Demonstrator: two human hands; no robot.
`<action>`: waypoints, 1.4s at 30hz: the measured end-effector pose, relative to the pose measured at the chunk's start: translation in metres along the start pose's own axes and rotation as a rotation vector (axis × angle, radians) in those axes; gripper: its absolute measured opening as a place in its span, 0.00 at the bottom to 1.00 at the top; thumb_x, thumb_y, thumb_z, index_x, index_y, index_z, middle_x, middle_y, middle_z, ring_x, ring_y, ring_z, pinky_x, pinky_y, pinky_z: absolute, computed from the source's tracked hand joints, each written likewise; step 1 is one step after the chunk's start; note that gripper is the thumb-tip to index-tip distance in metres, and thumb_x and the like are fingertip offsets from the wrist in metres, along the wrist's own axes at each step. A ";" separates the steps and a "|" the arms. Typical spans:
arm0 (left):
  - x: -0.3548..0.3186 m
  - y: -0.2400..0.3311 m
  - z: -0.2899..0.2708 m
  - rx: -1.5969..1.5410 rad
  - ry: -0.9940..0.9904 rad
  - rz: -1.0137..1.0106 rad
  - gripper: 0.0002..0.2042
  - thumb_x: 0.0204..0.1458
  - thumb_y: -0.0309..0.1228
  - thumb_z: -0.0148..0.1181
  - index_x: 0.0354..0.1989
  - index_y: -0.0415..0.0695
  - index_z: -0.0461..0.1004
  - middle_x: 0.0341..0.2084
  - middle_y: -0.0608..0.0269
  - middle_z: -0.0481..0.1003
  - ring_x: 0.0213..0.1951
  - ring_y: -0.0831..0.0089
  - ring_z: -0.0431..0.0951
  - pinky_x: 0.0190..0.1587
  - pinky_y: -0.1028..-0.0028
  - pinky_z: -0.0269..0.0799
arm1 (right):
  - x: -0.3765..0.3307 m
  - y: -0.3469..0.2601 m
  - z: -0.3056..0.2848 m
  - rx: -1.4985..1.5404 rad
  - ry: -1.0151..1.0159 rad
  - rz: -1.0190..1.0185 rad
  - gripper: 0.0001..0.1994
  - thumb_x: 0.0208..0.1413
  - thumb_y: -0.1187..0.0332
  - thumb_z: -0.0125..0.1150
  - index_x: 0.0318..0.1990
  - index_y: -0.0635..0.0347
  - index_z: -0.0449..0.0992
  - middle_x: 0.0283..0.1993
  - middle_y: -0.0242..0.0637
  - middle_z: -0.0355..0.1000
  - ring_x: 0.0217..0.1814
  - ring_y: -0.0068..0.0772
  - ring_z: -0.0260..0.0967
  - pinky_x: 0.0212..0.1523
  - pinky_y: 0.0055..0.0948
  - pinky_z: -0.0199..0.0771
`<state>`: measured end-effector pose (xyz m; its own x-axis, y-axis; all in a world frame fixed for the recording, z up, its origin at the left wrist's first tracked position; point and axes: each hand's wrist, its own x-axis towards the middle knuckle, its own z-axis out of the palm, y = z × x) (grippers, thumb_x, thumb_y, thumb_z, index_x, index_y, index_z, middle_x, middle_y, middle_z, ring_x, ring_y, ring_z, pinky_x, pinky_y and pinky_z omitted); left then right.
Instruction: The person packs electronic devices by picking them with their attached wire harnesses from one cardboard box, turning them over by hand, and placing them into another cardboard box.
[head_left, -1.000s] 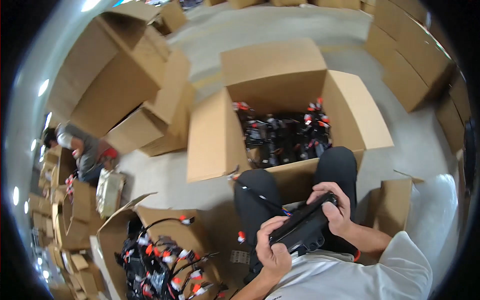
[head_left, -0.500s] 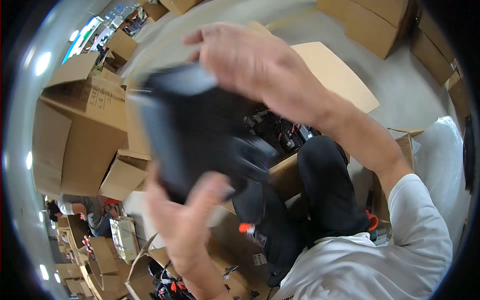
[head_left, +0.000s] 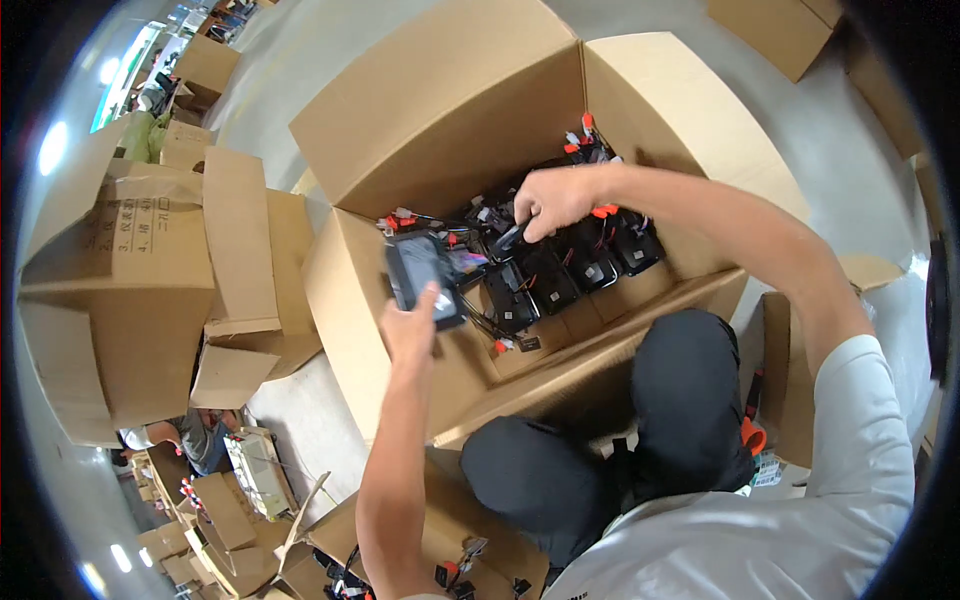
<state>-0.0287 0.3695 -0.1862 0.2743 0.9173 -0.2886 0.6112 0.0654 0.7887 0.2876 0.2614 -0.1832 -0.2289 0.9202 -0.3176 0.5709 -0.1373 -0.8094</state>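
Note:
My left hand [head_left: 408, 332] grips a flat black rectangular device [head_left: 418, 265] with a greyish, screen-like face, its thumb across that face. The device is held over the near left wall of a large open cardboard box [head_left: 440, 130]. Above the middle of this box, my right hand [head_left: 562, 200] is closed in a pinch on a small black part [head_left: 510, 240]; whether a cable joins it to the device I cannot tell. Below, several black devices [head_left: 553, 285] stand in a row in the box, among dark cables with orange-red connectors [head_left: 587, 125].
Another open carton [head_left: 165, 330] stands to the left. A lower carton with wired parts [head_left: 465, 570] lies by my left forearm. An orange-handled tool [head_left: 752, 435] is right of my knee. Farther off at left, a person [head_left: 205, 440] is partly visible.
The black device has gone from close before me, blurred in both hands, down to the box's left side in my left hand alone. My right hand has moved down into the box.

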 end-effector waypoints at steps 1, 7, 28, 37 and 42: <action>0.009 -0.026 0.008 0.155 0.007 0.028 0.26 0.46 0.42 0.73 0.41 0.27 0.76 0.37 0.45 0.80 0.39 0.63 0.80 0.44 0.66 0.75 | 0.017 -0.004 0.015 -0.076 0.002 -0.049 0.13 0.49 0.64 0.61 0.35 0.67 0.83 0.26 0.43 0.78 0.28 0.30 0.75 0.33 0.35 0.75; 0.019 -0.082 0.090 0.469 -0.065 -0.207 0.30 0.48 0.46 0.70 0.46 0.29 0.72 0.43 0.36 0.78 0.48 0.47 0.79 0.53 0.58 0.71 | 0.076 0.040 0.089 -0.301 0.009 0.081 0.11 0.48 0.68 0.59 0.35 0.63 0.83 0.41 0.51 0.79 0.46 0.53 0.78 0.46 0.46 0.78; 0.022 -0.183 0.131 1.536 -0.456 0.277 0.31 0.63 0.31 0.43 0.71 0.26 0.45 0.70 0.29 0.48 0.70 0.36 0.51 0.69 0.49 0.53 | 0.081 0.057 0.103 -0.244 -0.073 -0.020 0.08 0.50 0.67 0.63 0.30 0.62 0.81 0.34 0.51 0.78 0.43 0.54 0.77 0.43 0.48 0.77; 0.035 -0.200 0.136 2.255 -0.368 0.352 0.28 0.64 0.32 0.41 0.73 0.38 0.52 0.73 0.51 0.52 0.73 0.46 0.49 0.72 0.44 0.38 | 0.121 0.069 0.090 -0.823 0.132 -0.217 0.06 0.43 0.71 0.61 0.28 0.60 0.82 0.31 0.46 0.78 0.40 0.47 0.77 0.41 0.45 0.75; 0.067 -0.199 0.131 1.389 -0.400 0.034 0.24 0.63 0.35 0.44 0.63 0.36 0.69 0.70 0.43 0.55 0.70 0.43 0.52 0.67 0.48 0.49 | 0.096 0.061 0.113 -0.959 0.095 -0.485 0.09 0.43 0.67 0.66 0.33 0.57 0.79 0.40 0.39 0.74 0.48 0.41 0.70 0.52 0.37 0.66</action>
<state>-0.0346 0.3669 -0.4336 0.3466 0.7263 -0.5936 0.7501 -0.5946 -0.2894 0.2110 0.2998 -0.3187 -0.5588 0.8293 0.0060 0.8247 0.5564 -0.1013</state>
